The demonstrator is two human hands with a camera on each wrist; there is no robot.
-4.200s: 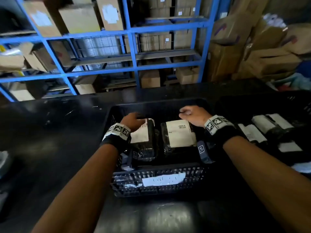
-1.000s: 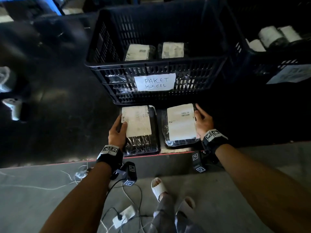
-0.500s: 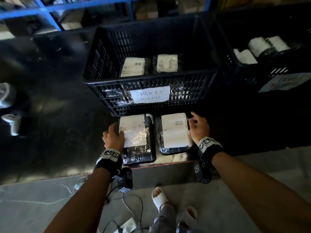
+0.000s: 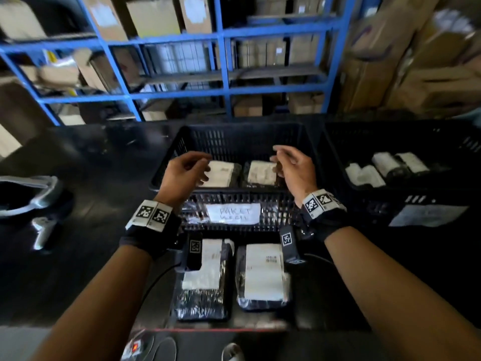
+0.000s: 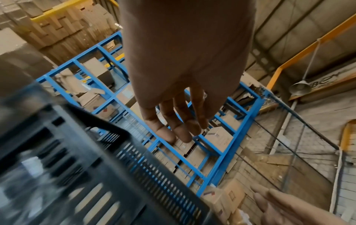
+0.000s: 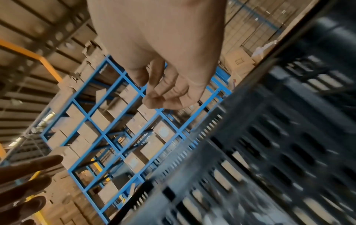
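We have let go of both packets (image 4: 263, 272) on the table (image 4: 86, 261); our left hand (image 4: 182, 174) and right hand (image 4: 295, 169) hover relaxed, empty, over the crate (image 4: 276, 212).

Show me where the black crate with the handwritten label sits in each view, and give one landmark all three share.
Head: the black crate is mid-frame, its label facing the camera.
Left wrist: lower left, blurred, its slotted wall showing.
Right wrist: lower right, blurred.
Shared landmark: the blue shelving rack behind the crate, also visible in both wrist views.
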